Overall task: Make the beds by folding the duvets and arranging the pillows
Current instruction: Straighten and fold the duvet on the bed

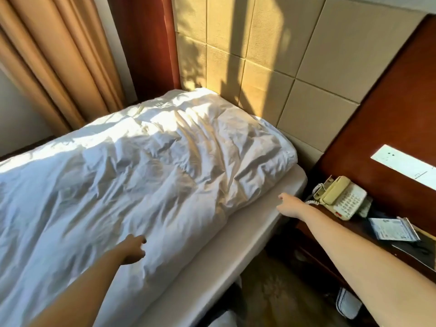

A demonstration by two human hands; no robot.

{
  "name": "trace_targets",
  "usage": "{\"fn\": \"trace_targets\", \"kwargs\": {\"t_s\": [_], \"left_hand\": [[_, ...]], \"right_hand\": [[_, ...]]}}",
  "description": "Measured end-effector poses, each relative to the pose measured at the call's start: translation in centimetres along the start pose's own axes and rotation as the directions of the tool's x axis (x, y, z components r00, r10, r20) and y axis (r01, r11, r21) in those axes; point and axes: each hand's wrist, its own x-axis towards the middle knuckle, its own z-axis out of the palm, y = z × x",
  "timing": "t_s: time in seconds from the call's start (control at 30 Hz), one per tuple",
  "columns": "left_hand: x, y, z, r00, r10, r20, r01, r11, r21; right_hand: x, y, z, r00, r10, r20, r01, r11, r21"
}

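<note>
Two bare forearms reach into the single head view, both hands free of any load. The left hand [134,249], at about seven o'clock, hangs with fingers loosely curled and the thumb apart, gripping nothing, low over the near edge of the duvet [146,175]; whether it touches the cloth I cannot tell. The right hand [289,205], at four o'clock, is stretched flat with fingers relaxed and a little blurred, also holding nothing, just above the bare strip of mattress [236,234]. The duvet is white, puffy and heavily creased, a long rumpled mass lying from the centre out to nine o'clock, its rounded head end bunched up near the headboard [259,55]; sunlight stripes its far side. It leaves the mattress's smooth, pale near edge uncovered from five o'clock up toward three. The headboard at twelve to one o'clock is padded in large tan square panels with stitched seams. Heavy orange-tan curtain [59,62] folds hang at ten to eleven o'clock beside a dark reddish wooden post [146,43]. At three to four o'clock a glossy dark wood nightstand [313,230] carries a cream plastic telephone [339,198] with a coiled cord and, nearer at hand, a flat crinkled blue-white packet [392,228]. Behind them rises a polished reddish wall panel [389,109] bearing a white rectangular plate [405,165].
</note>
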Motion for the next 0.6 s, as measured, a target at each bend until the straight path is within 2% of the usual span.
{"fn": "trace_targets", "kwargs": {"t_s": [0.1, 0.2, 0.3, 0.37, 0.4, 0.43, 0.47, 0.5, 0.53, 0.57, 0.6], "left_hand": [[5.8, 4.9, -1.2, 1.0, -0.018, -0.014, 0.018, 1.0, -0.025], [11.4, 11.9, -1.5, 0.999, 0.007, -0.04, -0.004, 0.998, 0.069], [15.2, 19.6, -0.1, 0.994, 0.024, -0.111, -0.011, 0.993, 0.115], [16.6, 23.7, 1.6, 0.982, 0.038, -0.186, -0.021, 0.995, 0.095], [17.5, 25.1, 2.4, 0.98, 0.065, -0.189, -0.048, 0.994, 0.094], [18.5, 25.9, 3.3, 0.988, 0.079, -0.135, -0.062, 0.99, 0.128], [19.6, 26.3, 4.3, 0.994, 0.065, -0.093, -0.054, 0.992, 0.116], [20.9, 26.5, 5.5, 0.996, 0.044, -0.075, -0.037, 0.995, 0.091], [21.8, 26.5, 6.5, 0.996, 0.024, -0.087, -0.015, 0.994, 0.105], [22.7, 26.6, 7.3, 0.992, 0.004, -0.125, 0.011, 0.993, 0.115], [23.7, 26.7, 7.7, 0.987, -0.026, -0.159, 0.046, 0.992, 0.118]], "right_hand": [[6.1, 0.7, -4.1, 0.996, -0.065, -0.056, 0.052, 0.977, -0.208], [12.3, 2.4, -7.9, 0.991, -0.064, -0.116, 0.007, 0.9, -0.436], [18.1, 4.5, -9.6, 0.993, -0.045, -0.108, -0.017, 0.858, -0.514], [22.3, 6.2, -9.2, 0.994, 0.02, -0.112, -0.067, 0.901, -0.428], [24.5, 6.9, -8.8, 0.99, 0.085, -0.114, -0.117, 0.945, -0.306], [27.0, 7.5, -8.5, 0.978, 0.174, -0.112, -0.185, 0.978, -0.098], [29.8, 8.1, -8.3, 0.956, 0.281, -0.086, -0.264, 0.949, 0.175], [32.5, 8.3, -8.5, 0.925, 0.38, 0.012, -0.338, 0.809, 0.481], [35.5, 8.6, -8.6, 0.9, 0.408, 0.154, -0.379, 0.556, 0.74], [38.3, 9.1, -8.9, 0.897, 0.332, 0.292, -0.393, 0.296, 0.87], [41.0, 9.4, -9.1, 0.912, 0.2, 0.359, -0.387, 0.121, 0.914]]}}
